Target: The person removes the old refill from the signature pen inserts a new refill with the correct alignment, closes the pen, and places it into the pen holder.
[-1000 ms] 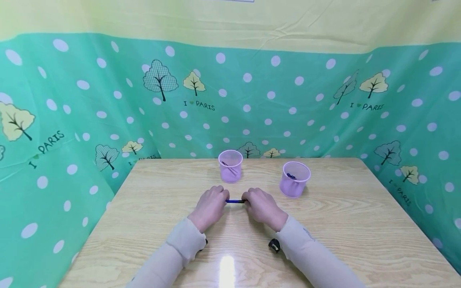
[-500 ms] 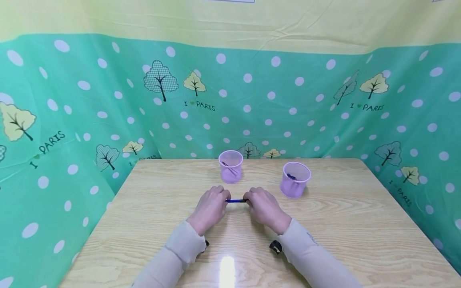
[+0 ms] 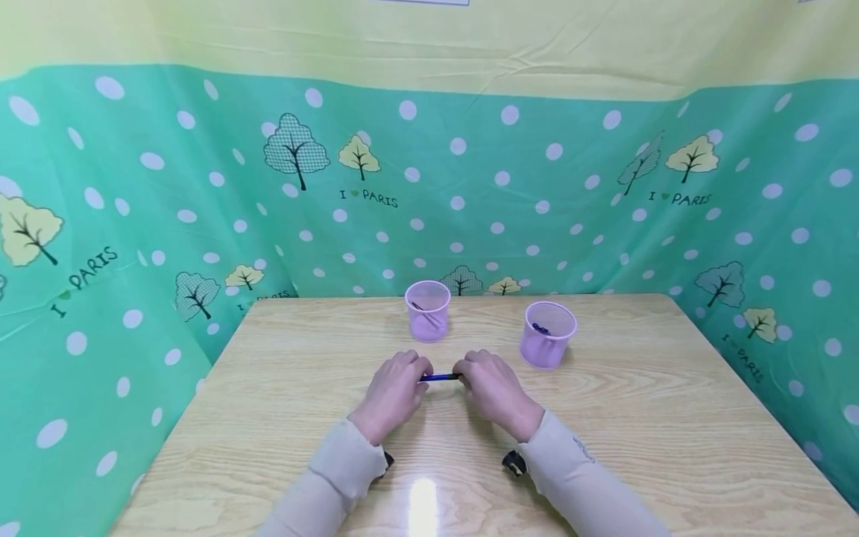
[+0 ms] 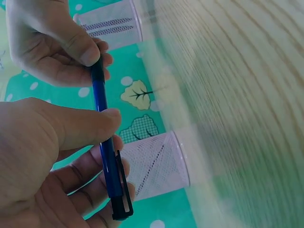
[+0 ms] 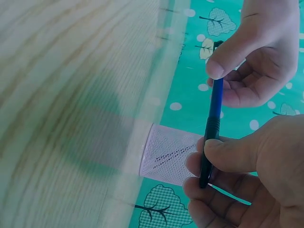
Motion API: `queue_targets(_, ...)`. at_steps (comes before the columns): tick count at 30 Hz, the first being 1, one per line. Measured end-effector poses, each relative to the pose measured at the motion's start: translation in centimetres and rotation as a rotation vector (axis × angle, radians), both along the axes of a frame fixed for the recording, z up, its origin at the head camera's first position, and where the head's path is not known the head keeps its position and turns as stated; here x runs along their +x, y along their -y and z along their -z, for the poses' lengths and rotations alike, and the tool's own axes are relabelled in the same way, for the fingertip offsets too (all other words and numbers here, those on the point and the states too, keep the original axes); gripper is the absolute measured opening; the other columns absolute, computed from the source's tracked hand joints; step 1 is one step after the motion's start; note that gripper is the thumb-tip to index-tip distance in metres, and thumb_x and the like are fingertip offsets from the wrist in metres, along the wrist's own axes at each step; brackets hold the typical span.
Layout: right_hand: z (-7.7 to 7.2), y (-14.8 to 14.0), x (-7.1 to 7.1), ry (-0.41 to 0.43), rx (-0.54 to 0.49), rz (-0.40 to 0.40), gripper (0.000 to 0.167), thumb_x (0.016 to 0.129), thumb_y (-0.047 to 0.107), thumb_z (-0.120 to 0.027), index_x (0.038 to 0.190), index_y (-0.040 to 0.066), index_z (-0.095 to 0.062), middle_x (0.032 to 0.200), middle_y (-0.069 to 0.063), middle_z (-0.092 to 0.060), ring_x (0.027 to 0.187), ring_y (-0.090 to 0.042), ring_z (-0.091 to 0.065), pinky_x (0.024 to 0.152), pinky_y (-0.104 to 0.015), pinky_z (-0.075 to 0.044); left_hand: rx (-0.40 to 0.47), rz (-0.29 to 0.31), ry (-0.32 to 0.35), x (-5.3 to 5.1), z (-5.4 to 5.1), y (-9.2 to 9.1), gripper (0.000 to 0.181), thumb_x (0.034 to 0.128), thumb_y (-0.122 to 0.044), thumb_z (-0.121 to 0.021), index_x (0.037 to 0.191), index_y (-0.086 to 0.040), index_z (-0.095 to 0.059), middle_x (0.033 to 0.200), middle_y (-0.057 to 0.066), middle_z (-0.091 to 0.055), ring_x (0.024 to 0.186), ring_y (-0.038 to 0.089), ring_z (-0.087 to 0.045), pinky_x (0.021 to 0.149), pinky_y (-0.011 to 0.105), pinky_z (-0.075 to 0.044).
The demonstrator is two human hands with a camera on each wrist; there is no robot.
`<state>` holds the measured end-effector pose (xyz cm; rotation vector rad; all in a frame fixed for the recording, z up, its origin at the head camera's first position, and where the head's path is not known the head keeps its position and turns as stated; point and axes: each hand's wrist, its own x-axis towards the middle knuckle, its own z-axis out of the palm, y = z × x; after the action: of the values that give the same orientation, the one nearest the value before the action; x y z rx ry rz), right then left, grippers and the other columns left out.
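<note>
A blue pen is held level or nearly so above the bench, with a slight tilt now seen where it lay straighter half a second earlier. At its clip end, the barrel is pinched between the thumb and fingers of the left hand, the lower fingers loosely spread; the left thumb, hidden a moment ago from the head camera, is now shown below the pen. At the other end, the dark grip is pinched by the right hand, its hold little altered. Beyond the pen, two lilac mesh cups are left in place: the left cup almost straight behind it, the right cup behind and to its right, both with dark items inside. The work is judged to be at a small regrip, the pen apparently whole and neither hold released.
</note>
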<state>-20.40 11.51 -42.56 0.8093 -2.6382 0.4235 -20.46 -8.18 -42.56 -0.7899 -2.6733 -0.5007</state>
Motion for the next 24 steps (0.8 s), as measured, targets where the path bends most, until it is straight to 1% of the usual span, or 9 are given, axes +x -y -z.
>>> queue_targets(4,0.07,-0.06,0.04,-0.006,-0.003,-0.004,0.011,0.081,0.003,-0.070,0.088,0.011,-0.073,0.073,0.004,-0.057,0.066,-0.014,-0.052,0.061,-0.030,-0.045,0.012,-0.006,0.009,0.05,0.09,-0.13,0.019,0.0759,-0.004,-0.076,0.091,-0.011,-0.068,0.083,-0.002,-0.059,0.077,0.017,-0.056,0.069,0.032,-0.047)
queue_targets(11,0.27,-0.19,0.17,-0.026,0.013,-0.002,0.012,0.080,0.003,-0.071,0.090,0.010,-0.074,0.074,0.003,-0.058,0.067,-0.015,-0.053,0.062,-0.031,-0.045,0.007,-0.016,0.010,0.09,0.13,-0.30,0.017,0.0776,-0.003,-0.074,0.091,-0.012,-0.069,0.083,-0.002,-0.060,0.077,0.017,-0.056,0.068,0.032,-0.047)
queue_targets(21,0.43,-0.22,0.22,-0.029,0.018,-0.012,0.012,0.080,0.004,-0.071,0.089,0.012,-0.073,0.077,0.004,-0.058,0.070,-0.015,-0.054,0.064,-0.031,-0.046,0.005,-0.012,0.016,0.15,0.17,-0.27,0.015,0.0781,-0.002,-0.074,0.089,-0.011,-0.070,0.082,-0.002,-0.060,0.076,0.016,-0.056,0.066,0.031,-0.046)
queue_targets(24,0.44,-0.20,0.21,-0.027,0.012,-0.014,0.011,0.080,0.004,-0.071,0.089,0.011,-0.073,0.077,0.004,-0.058,0.070,-0.015,-0.054,0.064,-0.031,-0.046,0.000,-0.010,0.008,0.13,0.19,-0.25,0.015,0.0780,-0.003,-0.074,0.089,-0.012,-0.069,0.081,-0.002,-0.060,0.075,0.016,-0.056,0.066,0.031,-0.046)
